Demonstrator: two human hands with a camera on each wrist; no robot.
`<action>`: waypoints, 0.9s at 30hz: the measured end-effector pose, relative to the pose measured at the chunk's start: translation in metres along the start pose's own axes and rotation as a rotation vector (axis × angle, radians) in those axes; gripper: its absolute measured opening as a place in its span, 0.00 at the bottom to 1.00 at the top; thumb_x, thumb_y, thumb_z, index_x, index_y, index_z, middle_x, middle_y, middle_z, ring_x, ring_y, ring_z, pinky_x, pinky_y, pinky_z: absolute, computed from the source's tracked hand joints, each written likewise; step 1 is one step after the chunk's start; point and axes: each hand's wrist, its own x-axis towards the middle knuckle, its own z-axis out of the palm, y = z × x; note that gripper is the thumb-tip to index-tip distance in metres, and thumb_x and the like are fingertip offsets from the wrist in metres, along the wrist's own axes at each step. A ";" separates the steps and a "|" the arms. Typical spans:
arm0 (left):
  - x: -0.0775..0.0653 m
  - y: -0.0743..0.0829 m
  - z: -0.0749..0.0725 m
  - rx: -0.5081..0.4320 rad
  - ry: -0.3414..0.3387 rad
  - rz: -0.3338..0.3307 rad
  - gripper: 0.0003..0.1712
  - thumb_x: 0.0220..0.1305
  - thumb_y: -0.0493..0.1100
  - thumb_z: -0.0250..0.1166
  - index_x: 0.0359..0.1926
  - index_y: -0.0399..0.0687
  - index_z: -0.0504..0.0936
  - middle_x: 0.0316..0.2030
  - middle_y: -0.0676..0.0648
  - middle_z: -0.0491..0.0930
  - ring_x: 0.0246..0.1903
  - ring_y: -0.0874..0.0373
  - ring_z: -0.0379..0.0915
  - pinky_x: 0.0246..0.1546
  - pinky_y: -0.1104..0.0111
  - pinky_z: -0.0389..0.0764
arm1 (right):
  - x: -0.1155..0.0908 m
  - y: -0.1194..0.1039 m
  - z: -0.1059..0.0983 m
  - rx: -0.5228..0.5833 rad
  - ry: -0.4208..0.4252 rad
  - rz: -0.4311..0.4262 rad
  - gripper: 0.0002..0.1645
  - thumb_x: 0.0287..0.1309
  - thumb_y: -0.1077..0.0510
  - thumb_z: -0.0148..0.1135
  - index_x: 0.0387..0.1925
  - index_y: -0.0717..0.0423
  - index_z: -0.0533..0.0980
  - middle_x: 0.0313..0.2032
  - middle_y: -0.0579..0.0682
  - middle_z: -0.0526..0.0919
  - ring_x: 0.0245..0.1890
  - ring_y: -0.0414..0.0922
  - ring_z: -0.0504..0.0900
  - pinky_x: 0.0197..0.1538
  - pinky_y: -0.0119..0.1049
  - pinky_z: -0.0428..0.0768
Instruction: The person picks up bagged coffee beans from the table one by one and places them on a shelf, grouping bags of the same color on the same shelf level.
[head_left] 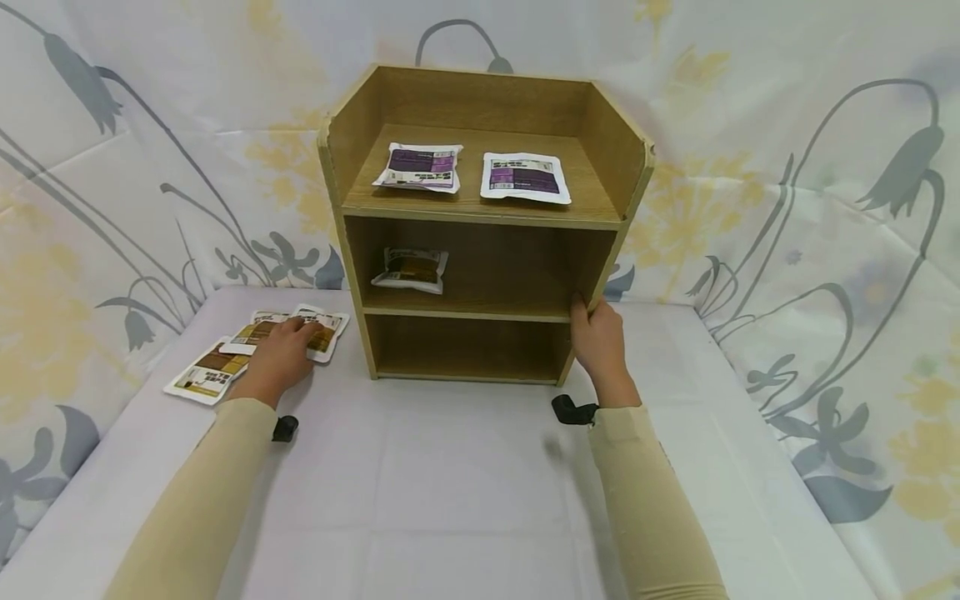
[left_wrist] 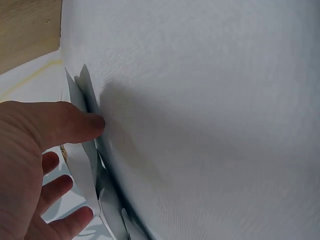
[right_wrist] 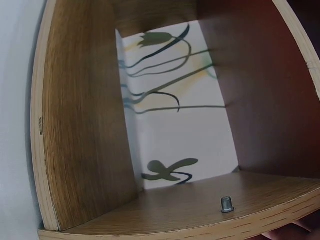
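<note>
Left of the wooden shelf unit (head_left: 487, 218), the left hand (head_left: 280, 354), fingers loosely spread, touches brown-labelled packets (head_left: 206, 372), probably light, pliant, best pinched by their edges; the right hand (head_left: 602, 337) grips the unit's right side.

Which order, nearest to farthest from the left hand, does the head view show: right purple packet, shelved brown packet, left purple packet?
1. Shelved brown packet: middle shelf, left side.
2. Left purple packet: top shelf, left.
3. Right purple packet: top shelf, farther right.
</note>
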 end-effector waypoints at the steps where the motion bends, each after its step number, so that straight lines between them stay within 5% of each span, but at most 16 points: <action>1: 0.000 0.000 0.000 0.000 0.005 0.001 0.33 0.58 0.32 0.59 0.66 0.41 0.66 0.66 0.28 0.59 0.67 0.29 0.53 0.62 0.35 0.60 | 0.000 0.000 0.000 -0.001 0.003 -0.003 0.31 0.71 0.41 0.38 0.44 0.64 0.75 0.37 0.66 0.82 0.37 0.61 0.81 0.39 0.54 0.79; 27: 0.000 0.010 -0.005 0.071 0.110 0.030 0.22 0.67 0.36 0.50 0.61 0.37 0.72 0.60 0.31 0.71 0.61 0.32 0.65 0.59 0.38 0.66 | -0.002 -0.003 -0.001 0.010 -0.004 -0.001 0.30 0.71 0.43 0.39 0.45 0.65 0.75 0.38 0.66 0.82 0.38 0.61 0.82 0.39 0.54 0.79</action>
